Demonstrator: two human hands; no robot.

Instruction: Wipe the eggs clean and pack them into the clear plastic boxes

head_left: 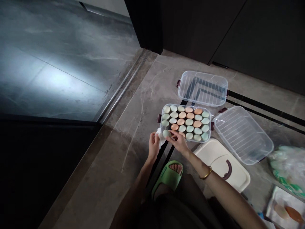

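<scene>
A clear plastic egg box with dark red side clips lies on the floor, with rows of green, cream and brown eggs in it. Over its near left corner, my right hand pinches a pale green egg between its fingers. My left hand is closed on a white tissue, which hangs beside the egg. Whether the tissue touches the egg I cannot tell.
Two ribbed clear trays lie behind and right of the box. A cream lid with a dark red handle sits close on the right. Farther right are a plastic bag and a white tray. My green slipper stands just below.
</scene>
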